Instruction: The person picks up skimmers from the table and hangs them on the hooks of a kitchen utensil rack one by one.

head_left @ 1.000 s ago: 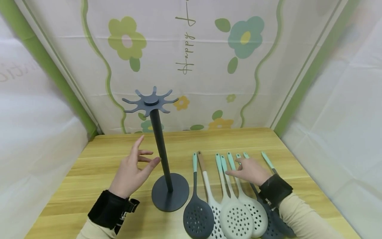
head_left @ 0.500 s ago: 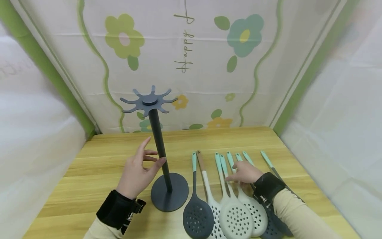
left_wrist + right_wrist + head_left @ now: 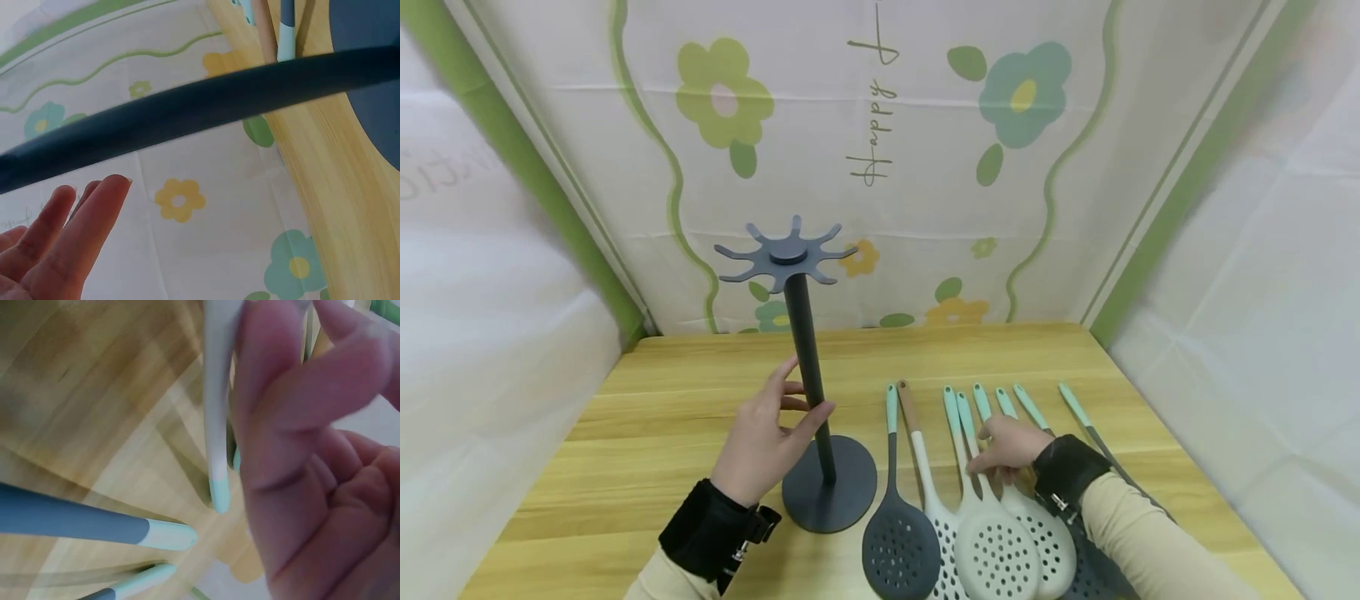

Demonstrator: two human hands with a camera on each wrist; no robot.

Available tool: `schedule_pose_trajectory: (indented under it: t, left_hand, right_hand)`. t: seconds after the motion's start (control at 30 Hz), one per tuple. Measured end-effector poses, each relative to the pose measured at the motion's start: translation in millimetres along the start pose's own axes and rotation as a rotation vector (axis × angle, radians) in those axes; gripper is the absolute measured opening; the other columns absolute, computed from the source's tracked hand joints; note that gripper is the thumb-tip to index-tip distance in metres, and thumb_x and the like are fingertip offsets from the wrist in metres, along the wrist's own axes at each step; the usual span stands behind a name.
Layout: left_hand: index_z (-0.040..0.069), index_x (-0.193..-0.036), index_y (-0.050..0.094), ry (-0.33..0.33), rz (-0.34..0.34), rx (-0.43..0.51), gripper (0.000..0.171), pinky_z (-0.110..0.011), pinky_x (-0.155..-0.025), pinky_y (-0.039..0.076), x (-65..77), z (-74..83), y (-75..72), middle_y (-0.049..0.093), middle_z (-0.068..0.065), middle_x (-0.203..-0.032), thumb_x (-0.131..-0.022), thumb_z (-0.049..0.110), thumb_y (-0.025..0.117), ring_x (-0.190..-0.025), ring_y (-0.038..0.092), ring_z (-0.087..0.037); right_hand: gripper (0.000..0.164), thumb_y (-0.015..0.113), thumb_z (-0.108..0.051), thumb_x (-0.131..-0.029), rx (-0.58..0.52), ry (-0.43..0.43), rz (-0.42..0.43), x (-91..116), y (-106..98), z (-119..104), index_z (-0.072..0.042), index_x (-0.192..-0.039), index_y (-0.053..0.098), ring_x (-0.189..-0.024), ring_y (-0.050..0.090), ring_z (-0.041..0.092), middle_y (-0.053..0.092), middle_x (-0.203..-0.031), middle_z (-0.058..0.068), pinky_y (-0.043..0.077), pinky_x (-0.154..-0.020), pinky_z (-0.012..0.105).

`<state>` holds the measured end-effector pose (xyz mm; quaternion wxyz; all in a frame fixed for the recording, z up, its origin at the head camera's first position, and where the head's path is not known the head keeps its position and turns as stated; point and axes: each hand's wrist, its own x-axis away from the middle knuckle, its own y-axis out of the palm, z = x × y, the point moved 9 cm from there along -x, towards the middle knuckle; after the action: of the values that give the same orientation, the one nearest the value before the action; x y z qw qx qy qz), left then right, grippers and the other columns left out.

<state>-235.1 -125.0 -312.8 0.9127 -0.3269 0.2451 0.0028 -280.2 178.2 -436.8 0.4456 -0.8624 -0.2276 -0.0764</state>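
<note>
A dark utensil stand with a curved-arm top rises left of the middle. My left hand is around its pole, thumb crossing in front and fingers behind. In the left wrist view, a gap separates these loosely extended fingers from the pole. My right hand reaches down over the handles of the white skimmers, with bent fingers. In the right wrist view, a white handle with a mint tip runs right beside the fingers; I cannot tell whether they pinch it.
Left of the right hand lie a dark slotted turner and a white utensil with a brown handle. Dark utensils with mint handles lie to the right, partly under the sleeve. Printed cloth walls enclose the wooden table.
My left hand has moved right, from beside the pole to around it. The right hand has shifted slightly left and lower among the handles. The utensils look unmoved.
</note>
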Motion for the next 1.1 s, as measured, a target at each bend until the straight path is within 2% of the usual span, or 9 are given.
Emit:
schedule_pose_trajectory:
  t: [0.07, 0.1, 0.23, 0.33, 0.37, 0.5, 0.73, 1.0, 1.1]
  left_hand:
    - [0.007, -0.148, 0.038, 0.021, 0.007, 0.001, 0.066, -0.022, -0.064, 0.061, -0.7, 3.4, 0.0, 0.069, -0.017, -0.111, -0.093, 0.025, 0.071, -0.091, 0.073, -0.027]
    - [0.008, -0.147, 0.04, 0.029, 0.009, 0.0, 0.063, -0.022, -0.064, 0.061, -1.1, 5.1, -0.1, 0.07, -0.016, -0.11, -0.094, 0.024, 0.07, -0.091, 0.073, -0.026]
    - [0.01, -0.139, 0.046, 0.067, 0.016, -0.017, 0.051, -0.022, -0.063, 0.061, -2.7, 12.4, -0.8, 0.071, -0.012, -0.105, -0.094, 0.018, 0.069, -0.09, 0.072, -0.025]
    - [0.009, -0.135, 0.049, 0.078, 0.018, -0.008, 0.045, -0.024, -0.064, 0.062, -3.2, 17.1, -1.3, 0.07, -0.012, -0.104, -0.095, 0.015, 0.068, -0.09, 0.073, -0.026]
    - [0.008, -0.134, 0.049, 0.076, 0.02, -0.003, 0.043, -0.025, -0.064, 0.063, -3.3, 18.2, -1.7, 0.07, -0.013, -0.104, -0.095, 0.014, 0.068, -0.09, 0.072, -0.026]
    - [0.005, -0.129, 0.052, 0.068, 0.026, 0.016, 0.038, -0.028, -0.067, 0.064, -3.9, 21.9, -2.8, 0.069, -0.013, -0.104, -0.095, 0.013, 0.067, -0.092, 0.072, -0.026]
    - [0.0, -0.116, 0.058, 0.096, -0.002, -0.005, 0.026, -0.031, -0.068, 0.064, -6.1, 27.7, 2.0, 0.069, -0.013, -0.104, -0.093, 0.006, 0.068, -0.093, 0.071, -0.027]
    - [-0.001, -0.125, 0.054, 0.148, 0.007, -0.025, 0.036, -0.033, -0.069, 0.064, -4.8, 31.1, 3.4, 0.069, -0.013, -0.109, -0.092, 0.0, 0.067, -0.09, 0.07, -0.025]
    - [-0.001, -0.126, 0.053, 0.152, 0.0, -0.019, 0.038, -0.033, -0.068, 0.064, -4.7, 31.6, 4.2, 0.069, -0.013, -0.11, -0.091, -0.002, 0.068, -0.089, 0.069, -0.025]
  right_hand:
    - [0.049, 0.081, -0.018, -0.082, -0.007, 0.002, -0.026, -1.2, 2.4, 1.6, 0.013, -0.115, 0.064, -0.04, 0.051, 0.008, 0.064, -0.058, 0.005, 0.041, -0.039, 0.017]
    - [0.049, 0.081, -0.019, -0.082, -0.003, -0.002, -0.042, -1.8, 3.4, 1.8, 0.013, -0.115, 0.063, -0.039, 0.051, 0.008, 0.063, -0.057, 0.004, 0.042, -0.039, 0.017]
    - [0.027, 0.077, -0.021, -0.087, 0.025, -0.026, -0.086, -6.0, 7.1, 3.8, 0.005, -0.09, 0.069, -0.039, 0.051, 0.005, 0.06, -0.054, 0.0, 0.043, -0.039, 0.016]
    - [0.027, 0.073, -0.02, -0.09, 0.034, -0.045, -0.102, -6.8, 9.0, 2.8, -0.004, -0.07, 0.063, -0.039, 0.05, 0.005, 0.057, -0.052, -0.001, 0.041, -0.039, 0.015]
    - [0.028, 0.072, -0.02, -0.09, 0.035, -0.049, -0.104, -6.8, 9.4, 2.3, -0.005, -0.069, 0.063, -0.039, 0.05, 0.005, 0.057, -0.052, -0.001, 0.041, -0.039, 0.015]
    - [0.028, 0.072, -0.018, -0.091, 0.034, -0.045, -0.096, -6.2, 10.1, 1.3, -0.005, -0.068, 0.062, -0.039, 0.05, 0.006, 0.058, -0.053, 0.002, 0.042, -0.039, 0.017]
    - [0.026, 0.071, -0.016, -0.091, 0.057, -0.042, -0.086, -5.6, 10.5, 1.9, -0.006, -0.069, 0.062, -0.039, 0.051, 0.007, 0.058, -0.053, 0.002, 0.045, -0.039, 0.02]
    - [0.026, 0.069, -0.013, -0.093, 0.012, -0.02, -0.105, -7.5, 11.5, 3.6, -0.008, -0.071, 0.056, -0.037, 0.05, 0.006, 0.058, -0.052, 0.002, 0.042, -0.037, 0.016]
    - [0.022, 0.068, -0.012, -0.093, -0.029, -0.025, -0.113, -6.5, 10.7, 3.5, 0.002, -0.079, 0.057, -0.037, 0.052, 0.005, 0.061, -0.052, 0.004, 0.047, -0.037, 0.02]
